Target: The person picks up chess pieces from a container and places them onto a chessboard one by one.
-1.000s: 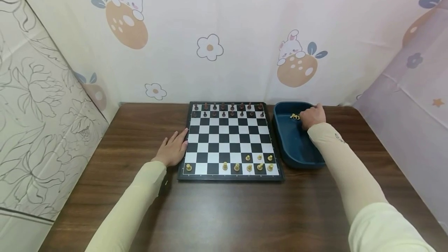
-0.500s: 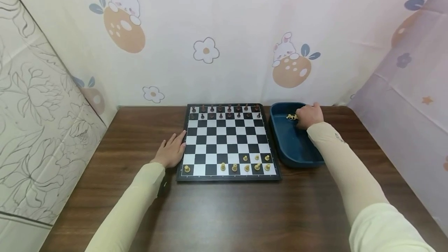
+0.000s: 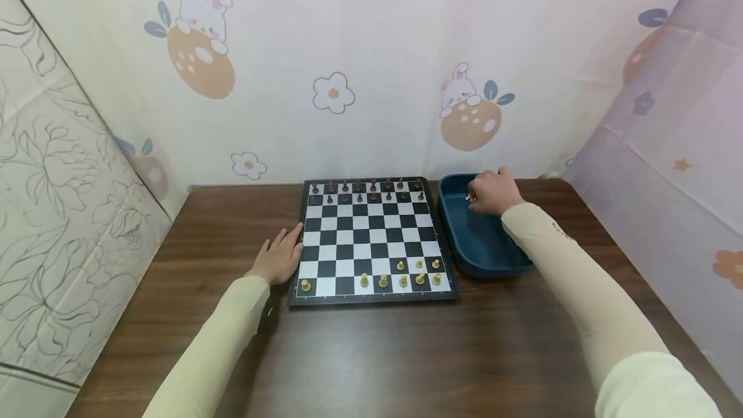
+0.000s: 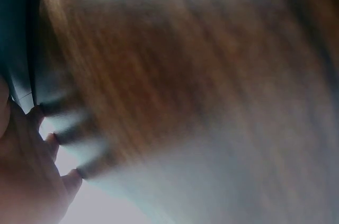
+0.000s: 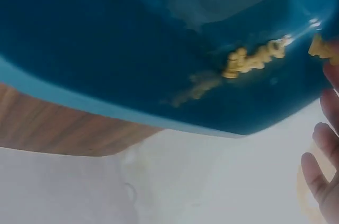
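Note:
My left hand (image 3: 277, 258) lies with spread fingers on the wooden table, its fingertips at the left edge of the chessboard (image 3: 371, 300). Over the far end of the blue tray (image 3: 484, 269), my right hand (image 3: 493, 192) pinches a pale yellow chess piece (image 5: 320, 48), seen at the edge of the right wrist view. More yellow chess pieces (image 5: 254, 60) lie together on the tray bottom. On the board's near right stand several yellow pieces (image 3: 383, 281), with a lone yellow piece (image 3: 305, 285) at the near left corner. Dark red pieces (image 3: 358, 187) fill the two far rows.
A patterned curtain (image 3: 333, 140) hangs right behind the board and tray. Cloth with printed shapes (image 3: 662, 166) bounds the right side, and a flower-patterned panel (image 3: 69, 166) the left. The wooden table (image 3: 360, 360) extends in front of the board.
The head view has shifted, so the scene sits further left and lower. My right hand has moved left over the tray, lifting a yellow chess piece from the pile. My left hand stays by the board.

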Available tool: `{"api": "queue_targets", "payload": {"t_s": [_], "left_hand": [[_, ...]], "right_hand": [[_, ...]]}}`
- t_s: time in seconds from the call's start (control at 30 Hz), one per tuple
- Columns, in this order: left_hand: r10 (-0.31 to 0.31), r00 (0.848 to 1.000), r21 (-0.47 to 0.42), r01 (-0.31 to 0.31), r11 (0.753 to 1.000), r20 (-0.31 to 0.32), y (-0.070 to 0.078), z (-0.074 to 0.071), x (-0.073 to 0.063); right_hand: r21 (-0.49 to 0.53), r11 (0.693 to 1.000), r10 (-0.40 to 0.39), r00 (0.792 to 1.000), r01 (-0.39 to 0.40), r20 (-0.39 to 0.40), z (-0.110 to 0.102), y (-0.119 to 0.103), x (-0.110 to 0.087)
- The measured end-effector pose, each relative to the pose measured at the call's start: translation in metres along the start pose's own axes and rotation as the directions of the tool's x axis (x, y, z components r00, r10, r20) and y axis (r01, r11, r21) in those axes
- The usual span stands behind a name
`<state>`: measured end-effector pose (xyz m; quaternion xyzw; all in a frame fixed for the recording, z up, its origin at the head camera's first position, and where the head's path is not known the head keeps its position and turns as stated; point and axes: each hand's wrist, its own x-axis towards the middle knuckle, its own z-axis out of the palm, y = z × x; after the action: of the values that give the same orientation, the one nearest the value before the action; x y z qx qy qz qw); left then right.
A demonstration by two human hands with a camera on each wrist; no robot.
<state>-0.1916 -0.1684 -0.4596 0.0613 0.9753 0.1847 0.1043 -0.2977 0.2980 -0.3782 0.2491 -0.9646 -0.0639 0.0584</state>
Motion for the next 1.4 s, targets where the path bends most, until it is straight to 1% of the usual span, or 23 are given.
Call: {"api": "queue_targets", "payload": {"t_s": [0.13,0.27,0.4,0.53,0.63,0.8,0.97,1.03,1.13,1.4], "left_hand": [[0.005,1.0,-0.005,-0.005,1.0,-0.001,-0.003,0.002,0.0],[0.018,1.0,-0.009,-0.018,1.0,-0.015,-0.004,0.002,0.0],[0.022,1.0,-0.011,-0.022,1.0,-0.013,-0.005,0.003,0.002],[0.024,1.0,-0.011,-0.024,1.0,-0.007,-0.006,0.005,0.002],[0.022,1.0,-0.014,-0.022,1.0,-0.008,-0.004,0.003,0.001],[0.013,1.0,-0.015,-0.013,1.0,-0.007,-0.002,0.0,0.0],[0.016,1.0,-0.016,-0.016,1.0,-0.007,-0.002,-0.001,-0.001],[0.017,1.0,-0.016,-0.017,1.0,-0.006,-0.001,-0.001,-0.002],[0.016,1.0,-0.014,-0.016,1.0,-0.004,-0.001,-0.001,-0.002],[0.014,1.0,-0.023,-0.014,1.0,-0.005,-0.001,0.0,-0.001]], "right_hand": [[0.002,0.999,-0.034,0.999,0.034,-0.014,-0.006,-0.015,0.005],[-0.016,0.997,-0.072,0.997,0.071,-0.032,-0.016,-0.032,0.009],[-0.031,0.994,-0.104,0.994,0.103,-0.045,-0.025,-0.049,0.01],[-0.053,0.989,-0.141,0.988,0.138,-0.056,-0.03,-0.061,0.012],[-0.068,0.984,-0.167,0.984,0.163,-0.061,-0.035,-0.068,0.014],[-0.056,0.979,-0.198,0.978,0.194,-0.071,-0.042,-0.079,0.017],[-0.041,0.973,-0.231,0.971,0.229,-0.068,-0.046,-0.098,0.017],[-0.04,0.967,-0.254,0.965,0.252,-0.07,-0.047,-0.107,0.017],[-0.031,0.953,-0.303,0.949,0.301,-0.092,-0.049,-0.121,0.017],[0.025,0.904,-0.418,0.893,0.428,-0.169,-0.052,-0.161,0.017]]}}
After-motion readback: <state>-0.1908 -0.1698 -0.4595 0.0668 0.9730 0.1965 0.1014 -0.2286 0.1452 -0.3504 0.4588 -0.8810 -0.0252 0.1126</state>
